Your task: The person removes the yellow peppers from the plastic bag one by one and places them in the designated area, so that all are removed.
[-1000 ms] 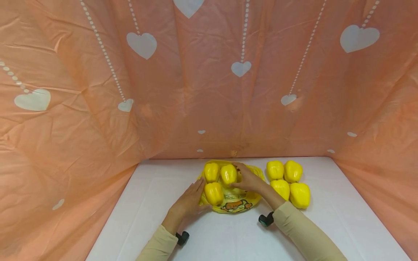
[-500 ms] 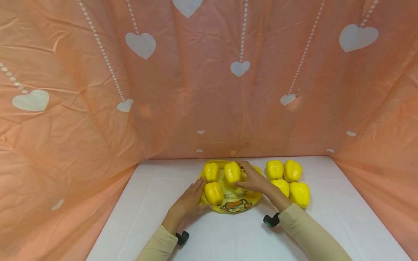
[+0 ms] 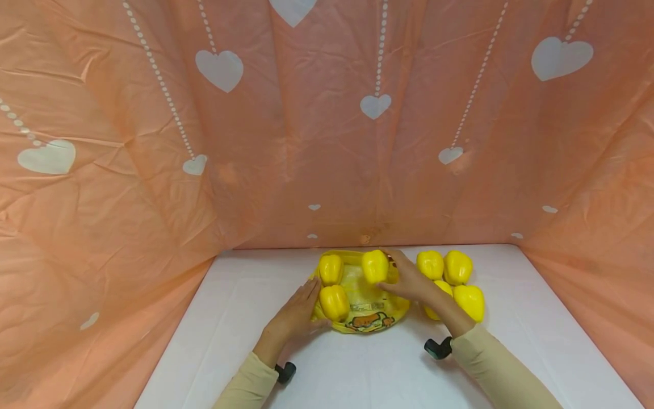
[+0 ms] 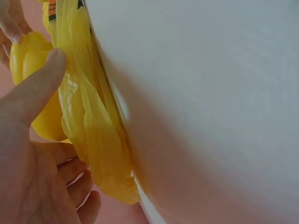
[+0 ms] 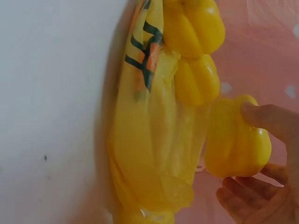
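Note:
My right hand (image 3: pixel 413 283) grips a glossy yellow bell pepper (image 3: pixel 375 267) between thumb and fingers, over the back right part of a yellow plastic bag (image 3: pixel 365 292). In the right wrist view this held pepper (image 5: pixel 238 137) stands apart from two others. Those two yellow bell peppers, a back one (image 3: pixel 331 269) and a front one (image 3: pixel 334 303), sit on the left part of the bag. My left hand (image 3: pixel 296 311) rests along the bag's left side, fingers extended. In the left wrist view its thumb (image 4: pixel 39 86) lies against the bag beside a pepper.
Several more yellow bell peppers (image 3: pixel 458 268) stand in a group right of the bag, one partly hidden by my right forearm. A white table (image 3: pixel 357 369) lies beneath. Behind it hangs a pink-orange curtain (image 3: pixel 286 170) with white hearts.
My right hand has carried its bell pepper right and slightly back, away from the two on the left, baring more of the bag's middle. My left hand stays where it was.

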The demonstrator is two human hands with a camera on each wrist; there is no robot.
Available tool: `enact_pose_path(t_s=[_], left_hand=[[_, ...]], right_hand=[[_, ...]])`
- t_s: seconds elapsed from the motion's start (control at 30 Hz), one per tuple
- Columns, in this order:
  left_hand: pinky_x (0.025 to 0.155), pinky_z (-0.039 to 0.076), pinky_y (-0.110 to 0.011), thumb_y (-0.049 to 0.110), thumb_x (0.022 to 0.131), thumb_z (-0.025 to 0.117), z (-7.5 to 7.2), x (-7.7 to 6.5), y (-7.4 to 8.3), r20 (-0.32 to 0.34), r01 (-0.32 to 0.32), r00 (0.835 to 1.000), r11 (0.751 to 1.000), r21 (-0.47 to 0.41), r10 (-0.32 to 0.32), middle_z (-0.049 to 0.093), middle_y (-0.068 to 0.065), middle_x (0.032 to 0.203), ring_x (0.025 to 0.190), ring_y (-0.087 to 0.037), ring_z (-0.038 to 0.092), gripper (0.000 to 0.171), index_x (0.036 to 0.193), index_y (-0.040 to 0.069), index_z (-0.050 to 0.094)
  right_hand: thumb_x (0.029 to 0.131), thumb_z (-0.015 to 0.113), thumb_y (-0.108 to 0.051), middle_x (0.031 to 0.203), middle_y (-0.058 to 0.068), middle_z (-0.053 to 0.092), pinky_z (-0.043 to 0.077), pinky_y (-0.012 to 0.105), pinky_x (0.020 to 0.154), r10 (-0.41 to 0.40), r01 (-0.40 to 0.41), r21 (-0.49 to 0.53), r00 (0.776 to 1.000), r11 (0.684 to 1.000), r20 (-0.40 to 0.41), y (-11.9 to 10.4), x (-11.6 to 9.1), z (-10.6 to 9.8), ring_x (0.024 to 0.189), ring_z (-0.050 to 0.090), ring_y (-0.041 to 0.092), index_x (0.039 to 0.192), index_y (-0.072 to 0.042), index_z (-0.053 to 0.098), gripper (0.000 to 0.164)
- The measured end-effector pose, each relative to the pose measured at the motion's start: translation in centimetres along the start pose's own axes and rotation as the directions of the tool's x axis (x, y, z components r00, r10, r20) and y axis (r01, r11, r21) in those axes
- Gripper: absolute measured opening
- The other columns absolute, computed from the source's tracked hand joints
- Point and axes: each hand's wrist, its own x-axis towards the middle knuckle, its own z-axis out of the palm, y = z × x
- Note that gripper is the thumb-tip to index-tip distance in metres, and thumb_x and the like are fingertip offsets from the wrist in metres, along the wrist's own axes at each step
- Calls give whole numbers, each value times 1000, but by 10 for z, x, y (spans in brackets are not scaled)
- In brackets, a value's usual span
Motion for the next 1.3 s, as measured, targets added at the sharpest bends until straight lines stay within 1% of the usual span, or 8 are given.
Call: enact_pose_path(t_s=[0.2, 0.33, 0.47, 0.67, 0.8, 1.0, 1.2, 1.3], left_hand=[[135, 19, -49, 49, 97, 79, 0, 1, 0, 1, 0, 1000, 1000, 11, 0, 18, -17, 178, 165, -33, 19, 107, 170, 0, 19], [135, 18, -49, 50, 97, 78, 0, 2, 0, 1, -7, 1000, 999, 32, 7, 18, -17, 178, 165, -33, 18, 108, 170, -1, 19], [135, 18, -49, 50, 96, 79, 0, 2, -1, 2, -12, 1000, 999, 39, 12, 18, -17, 178, 165, -33, 18, 108, 170, -2, 18], [135, 18, -48, 50, 97, 79, 0, 2, -1, 0, -8, 1000, 1000, 30, 8, 18, -17, 178, 165, -33, 18, 108, 170, -1, 19], [135, 19, -49, 49, 96, 79, 0, 1, -1, 0, -15, 1000, 1000, 25, 15, 18, -18, 178, 165, -34, 19, 108, 170, -2, 19], [135, 19, -49, 50, 97, 79, 0, 1, -1, -2, -16, 1000, 1000, 18, 16, 19, -19, 178, 165, -34, 19, 107, 170, -2, 19], [135, 19, -49, 49, 97, 78, 0, 0, 0, -1, -10, 1000, 1000, 21, 10, 19, -18, 178, 165, -34, 19, 106, 170, -2, 19], [135, 19, -49, 48, 97, 79, 0, 0, 1, -1, -11, 1000, 1000, 19, 11, 19, -19, 178, 165, -34, 19, 106, 170, -2, 20]], right_hand=[[93, 87, -27, 169, 22, 35, 38, 70, 121, 37, -37, 3, 999, 999, -1, -3, -9, -12, 151, 40, 49, 168, -8, 28, 97], [94, 86, -28, 169, 23, 35, 40, 70, 119, 37, -37, -8, 999, 999, -11, -2, -15, -18, 150, 41, 50, 168, -7, 28, 97], [93, 87, -25, 168, 23, 36, 40, 68, 120, 15, -15, -9, 999, 1000, -28, 2, -20, -25, 149, 43, 49, 168, -7, 28, 96], [93, 87, -21, 165, 26, 38, 42, 67, 119, -25, 24, -32, 998, 999, -52, 10, -27, -34, 144, 47, 49, 166, -2, 30, 94], [95, 85, -27, 165, 26, 37, 42, 70, 117, 0, -2, -41, 998, 999, -58, 12, -34, -41, 144, 46, 52, 167, -4, 28, 95], [95, 84, -29, 167, 25, 33, 39, 73, 117, 73, -75, -29, 996, 997, -52, 14, -44, -50, 147, 42, 53, 169, -11, 25, 97], [95, 84, -26, 166, 27, 32, 41, 73, 116, 89, -90, -17, 994, 996, -66, 20, -51, -59, 146, 42, 53, 169, -8, 24, 97], [95, 84, -23, 167, 28, 29, 39, 72, 118, 71, -72, -8, 995, 997, -77, 25, -54, -63, 147, 40, 54, 169, -5, 21, 99]])
